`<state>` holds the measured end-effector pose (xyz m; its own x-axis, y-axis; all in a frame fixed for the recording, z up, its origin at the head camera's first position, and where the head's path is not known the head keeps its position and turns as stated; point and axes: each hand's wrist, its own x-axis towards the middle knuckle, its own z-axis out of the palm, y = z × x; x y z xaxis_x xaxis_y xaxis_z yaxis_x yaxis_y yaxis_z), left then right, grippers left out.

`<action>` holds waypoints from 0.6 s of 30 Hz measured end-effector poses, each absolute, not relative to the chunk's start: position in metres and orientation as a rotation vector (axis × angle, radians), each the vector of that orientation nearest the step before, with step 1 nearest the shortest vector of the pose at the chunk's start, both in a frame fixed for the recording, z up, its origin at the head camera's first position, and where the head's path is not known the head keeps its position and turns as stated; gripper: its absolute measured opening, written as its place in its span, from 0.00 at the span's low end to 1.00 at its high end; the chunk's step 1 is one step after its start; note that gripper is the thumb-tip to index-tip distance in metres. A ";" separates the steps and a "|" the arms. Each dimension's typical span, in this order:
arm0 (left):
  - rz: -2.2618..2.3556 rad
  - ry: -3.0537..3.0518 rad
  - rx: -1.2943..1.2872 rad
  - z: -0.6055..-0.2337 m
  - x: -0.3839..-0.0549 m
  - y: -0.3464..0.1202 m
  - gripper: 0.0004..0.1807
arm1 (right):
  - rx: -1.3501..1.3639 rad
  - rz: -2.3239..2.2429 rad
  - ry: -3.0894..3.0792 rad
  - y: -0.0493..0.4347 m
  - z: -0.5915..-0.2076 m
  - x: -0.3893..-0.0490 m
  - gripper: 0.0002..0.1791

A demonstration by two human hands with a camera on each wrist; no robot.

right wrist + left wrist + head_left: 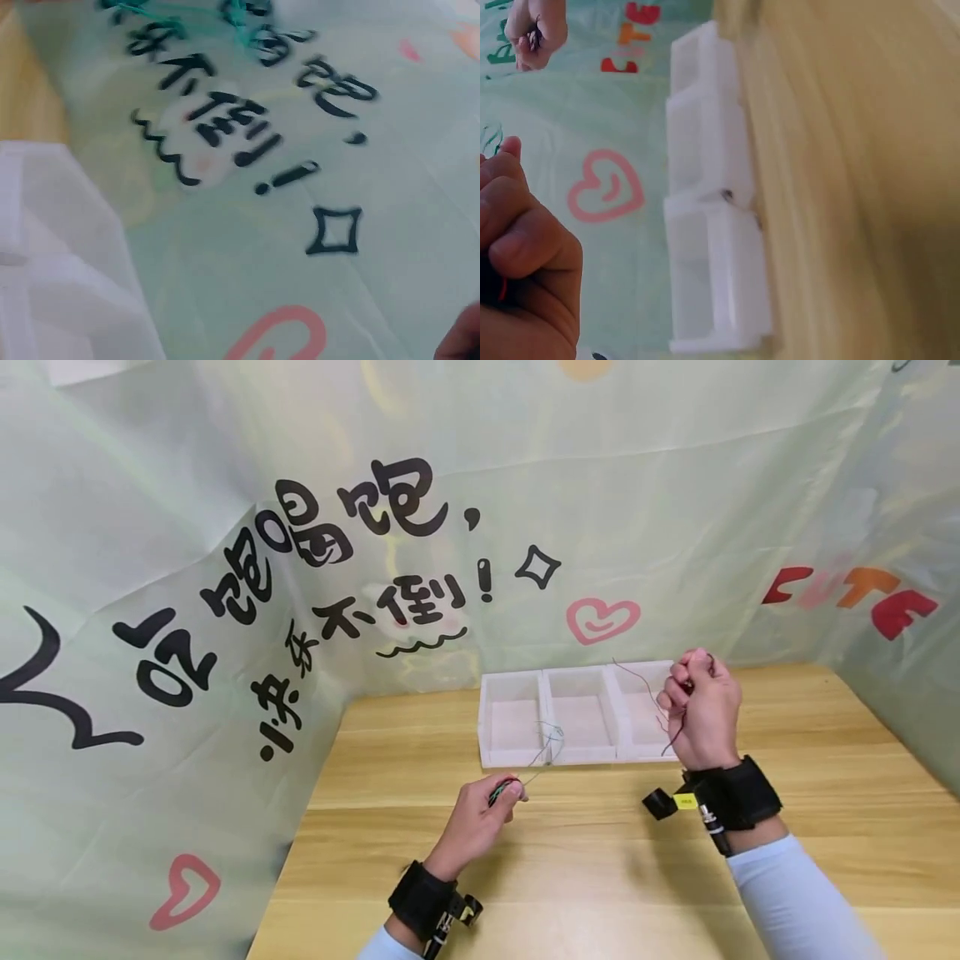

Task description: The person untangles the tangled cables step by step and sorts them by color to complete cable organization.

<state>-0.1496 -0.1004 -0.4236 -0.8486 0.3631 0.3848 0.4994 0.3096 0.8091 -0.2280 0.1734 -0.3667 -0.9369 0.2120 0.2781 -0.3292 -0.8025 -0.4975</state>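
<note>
My left hand [480, 818] pinches a small bundle of thin wires [501, 791], dark with some green and red. Loose pale-green and dark strands [553, 735] stick out past its fingertips, in front of the tray. Higher and to the right, my right hand [707, 714] grips thin wire with its fingers curled; a red strand [640, 675] and a dark end hang out beside it. Blurred green strands [150, 15] cross the top of the right wrist view. In the left wrist view the left hand [532, 247] hides most of its bundle.
A white tray [619, 727] with three compartments stands at the back of the wooden table [570, 860], behind both hands. Printed cloth walls [712, 527] with lettering and hearts enclose the table at the back and sides. Black camera straps [738, 793] circle the wrists.
</note>
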 end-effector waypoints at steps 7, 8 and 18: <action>-1.576 -2.409 -0.791 -0.407 -0.149 -0.098 0.10 | 0.288 2.607 -1.193 0.162 -0.365 -0.232 0.14; -1.590 -2.402 -0.785 -0.406 -0.149 -0.097 0.10 | 0.278 2.598 -1.226 0.161 -0.365 -0.233 0.14; -1.766 -2.360 -0.694 -0.406 -0.147 -0.100 0.09 | 0.142 2.451 -1.675 0.160 -0.377 -0.260 0.21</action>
